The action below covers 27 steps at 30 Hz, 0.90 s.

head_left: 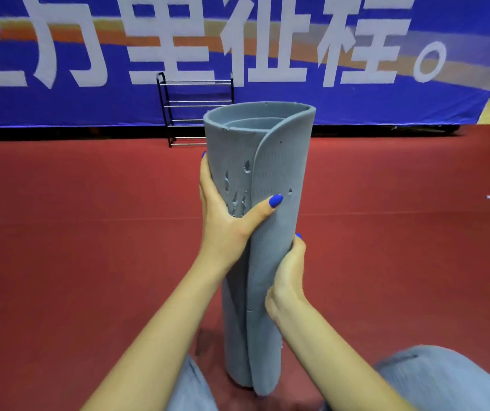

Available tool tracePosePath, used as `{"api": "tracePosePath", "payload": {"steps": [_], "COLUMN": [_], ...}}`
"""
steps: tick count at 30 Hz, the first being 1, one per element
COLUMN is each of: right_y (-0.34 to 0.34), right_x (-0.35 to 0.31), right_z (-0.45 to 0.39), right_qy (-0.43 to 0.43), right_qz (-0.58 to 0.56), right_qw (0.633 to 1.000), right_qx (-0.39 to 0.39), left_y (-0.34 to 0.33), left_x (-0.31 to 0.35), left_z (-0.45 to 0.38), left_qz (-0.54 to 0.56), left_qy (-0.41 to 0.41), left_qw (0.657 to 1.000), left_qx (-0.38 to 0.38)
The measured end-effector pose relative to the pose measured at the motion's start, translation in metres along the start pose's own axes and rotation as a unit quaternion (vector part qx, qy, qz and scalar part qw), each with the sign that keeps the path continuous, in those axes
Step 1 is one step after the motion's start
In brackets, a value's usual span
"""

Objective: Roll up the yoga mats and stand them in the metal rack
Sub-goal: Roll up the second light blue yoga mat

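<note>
Standing upright on the red floor point(60, 232), a grey yoga mat point(270, 179) is rolled into a loose tube, its lower end touching the floor between the person's knees. The outer flap of the roll runs down the front side, w/ small tears and nicks in the foam near the left thumb.

The left hand point(223, 215) grips the mat at mid height from the left side: fingers curl round the back, thumb presses across the front over the flap edge. The right hand point(286, 274) holds the mat lower down on the right side, fingers wrapped behind the roll, only one fingertip w/ blue nail showing at the edge.

A metal rack point(196, 109), black frame w/ silver bars, stands well apart from the mat, further back at the foot of a blue banner point(356, 93) w/ big white characters. The mat's top partly hides the rack's lower right part.
</note>
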State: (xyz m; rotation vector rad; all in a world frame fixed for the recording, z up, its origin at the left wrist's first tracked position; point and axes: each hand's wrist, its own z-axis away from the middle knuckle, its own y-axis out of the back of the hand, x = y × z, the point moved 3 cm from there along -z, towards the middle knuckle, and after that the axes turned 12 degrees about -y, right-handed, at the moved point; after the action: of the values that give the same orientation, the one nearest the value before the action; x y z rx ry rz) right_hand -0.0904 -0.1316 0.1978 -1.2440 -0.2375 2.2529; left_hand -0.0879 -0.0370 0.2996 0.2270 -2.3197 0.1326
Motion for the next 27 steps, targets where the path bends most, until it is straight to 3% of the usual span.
{"api": "tracePosePath", "payload": {"steps": [5, 12, 15, 18, 22, 27], "right_y": [0.006, 0.000, 0.002, 0.004, 0.015, -0.007], "right_x": [0.012, 0.005, -0.002, -0.017, -0.053, -0.125], "right_z": [-0.006, 0.000, 0.002, 0.019, 0.030, 0.049], "right_qy": [0.055, 0.038, 0.019, 0.017, 0.021, 0.179], "right_qz": [0.021, 0.040, 0.079, 0.176, 0.323, 0.325], "right_qw": [0.998, 0.998, 0.997, 0.983, 0.938, 0.888], "right_qx": [0.006, 0.005, -0.003, -0.051, -0.122, -0.271], "left_y": [-0.006, -0.012, -0.012, 0.000, 0.021, 0.025], "left_x": [-0.002, 0.002, -0.001, -0.005, -0.008, -0.011], "left_z": [-0.002, 0.020, 0.021, 0.017, 0.013, 0.017], "left_qz": [-0.017, -0.157, -0.170, -0.174, -0.170, -0.100], "left_qy": [-0.006, -0.043, -0.030, -0.033, -0.038, -0.006], "left_qw": [1.000, 0.977, 0.977, 0.981, 0.983, 0.991], "left_qx": [-0.011, -0.140, -0.125, -0.081, -0.062, -0.084]}}
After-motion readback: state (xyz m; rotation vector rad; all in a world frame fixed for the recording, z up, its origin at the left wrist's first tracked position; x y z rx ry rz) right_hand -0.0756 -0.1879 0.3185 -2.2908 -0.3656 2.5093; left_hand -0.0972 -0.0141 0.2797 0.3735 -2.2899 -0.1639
